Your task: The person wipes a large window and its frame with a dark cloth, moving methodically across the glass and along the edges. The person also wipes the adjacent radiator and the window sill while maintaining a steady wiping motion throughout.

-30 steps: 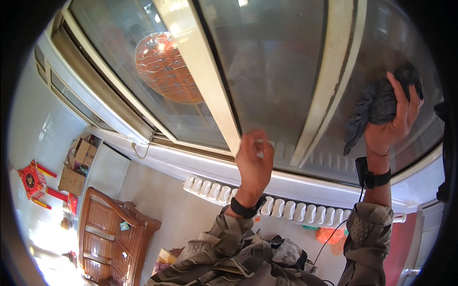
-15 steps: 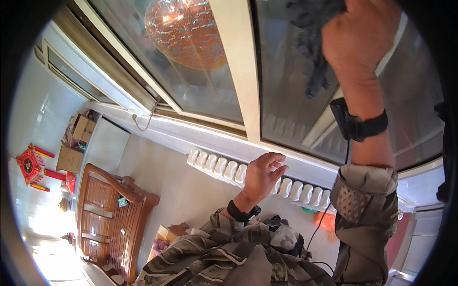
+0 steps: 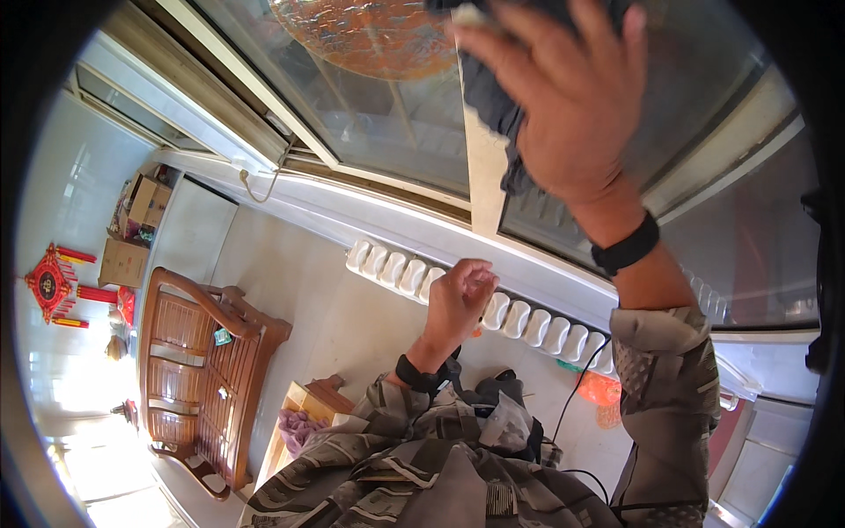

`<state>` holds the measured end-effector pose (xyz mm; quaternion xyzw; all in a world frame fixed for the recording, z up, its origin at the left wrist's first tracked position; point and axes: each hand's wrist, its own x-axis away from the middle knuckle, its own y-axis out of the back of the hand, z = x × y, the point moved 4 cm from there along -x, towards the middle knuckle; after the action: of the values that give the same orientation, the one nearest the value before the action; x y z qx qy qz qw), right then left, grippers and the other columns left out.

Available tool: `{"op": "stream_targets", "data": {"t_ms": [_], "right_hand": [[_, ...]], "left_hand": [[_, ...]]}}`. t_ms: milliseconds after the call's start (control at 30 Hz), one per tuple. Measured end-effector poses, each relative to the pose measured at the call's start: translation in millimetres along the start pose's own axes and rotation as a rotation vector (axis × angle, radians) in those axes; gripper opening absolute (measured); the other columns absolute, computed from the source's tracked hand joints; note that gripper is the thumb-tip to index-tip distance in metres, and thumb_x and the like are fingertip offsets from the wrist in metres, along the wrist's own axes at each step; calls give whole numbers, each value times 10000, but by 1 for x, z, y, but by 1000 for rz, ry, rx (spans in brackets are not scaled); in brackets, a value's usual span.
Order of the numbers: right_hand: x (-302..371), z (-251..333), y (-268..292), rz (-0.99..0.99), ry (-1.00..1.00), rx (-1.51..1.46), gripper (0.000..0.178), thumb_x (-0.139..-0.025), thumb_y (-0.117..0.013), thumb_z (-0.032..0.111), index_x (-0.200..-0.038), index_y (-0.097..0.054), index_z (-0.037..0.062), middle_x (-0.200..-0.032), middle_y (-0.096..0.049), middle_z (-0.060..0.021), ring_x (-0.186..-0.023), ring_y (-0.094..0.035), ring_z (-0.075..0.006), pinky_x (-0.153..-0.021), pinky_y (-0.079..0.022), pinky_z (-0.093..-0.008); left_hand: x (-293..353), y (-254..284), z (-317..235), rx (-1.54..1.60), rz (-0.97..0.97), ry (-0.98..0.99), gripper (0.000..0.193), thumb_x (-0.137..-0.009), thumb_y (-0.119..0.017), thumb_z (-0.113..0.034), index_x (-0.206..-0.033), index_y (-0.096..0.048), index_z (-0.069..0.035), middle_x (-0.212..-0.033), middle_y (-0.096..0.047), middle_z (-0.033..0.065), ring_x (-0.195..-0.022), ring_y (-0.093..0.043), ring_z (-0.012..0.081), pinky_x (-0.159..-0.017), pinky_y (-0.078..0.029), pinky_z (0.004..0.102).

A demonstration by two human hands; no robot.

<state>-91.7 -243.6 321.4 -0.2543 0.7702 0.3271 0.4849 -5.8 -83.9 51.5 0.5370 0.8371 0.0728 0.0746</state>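
My right hand is spread over a dark grey cloth and holds it against the cream upright of the window frame. Its fingers are stretched and slightly blurred; part of the cloth hangs below the palm. The window glass lies to the left of this upright, with a round copper-coloured shape showing at its top. Lower down, my left hand hovers in front of the white radiator, its fingers loosely curled and apart from the thumb. I see nothing in it.
A wooden bench stands at the left, near cardboard boxes and a red hanging ornament. A wooden stand with a purple cloth is close to my left side. An orange bag lies below the radiator, beside a dark cable.
My right hand has moved left with the cloth, from the right pane onto the upright, and its fingers have spread. My left hand has shifted slightly left; the view has tilted.
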Motion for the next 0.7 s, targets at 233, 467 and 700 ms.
{"op": "stream_targets", "data": {"t_ms": [233, 467, 700], "right_hand": [[138, 43, -37, 305, 126, -138, 410, -1001, -621, 273, -1366, -807, 286, -1208, -695, 96, -1637, -437, -211, -1345, -231, -544], [227, 65, -39, 707, 231, -289, 443, -983, -646, 278, -1401, -731, 160, -1536, -642, 84, -1697, -295, -165, -1419, -138, -466], [219, 57, 3, 943, -58, -640, 350, -982, -636, 187, -1275, -795, 79, -1540, -660, -39, -1679, -342, -257, -1418, -173, -518]], "left_hand": [[-32, -22, -13, 885, 25, 236, 541, -1171, -623, -407, -1548, -530, -31, -1451, -670, 143, -1301, -683, 269, -1091, -576, 433], [-60, -55, 9, 1213, 273, 464, 825, -1110, -495, -747, -1697, -398, -175, -1691, -483, 93, -1546, -484, 308, -1235, -439, 597], [-73, -84, 53, 1513, 173, 300, 483, -1227, -473, -374, -1594, -538, -67, -1578, -612, 140, -1483, -576, 294, -1246, -474, 437]]}}
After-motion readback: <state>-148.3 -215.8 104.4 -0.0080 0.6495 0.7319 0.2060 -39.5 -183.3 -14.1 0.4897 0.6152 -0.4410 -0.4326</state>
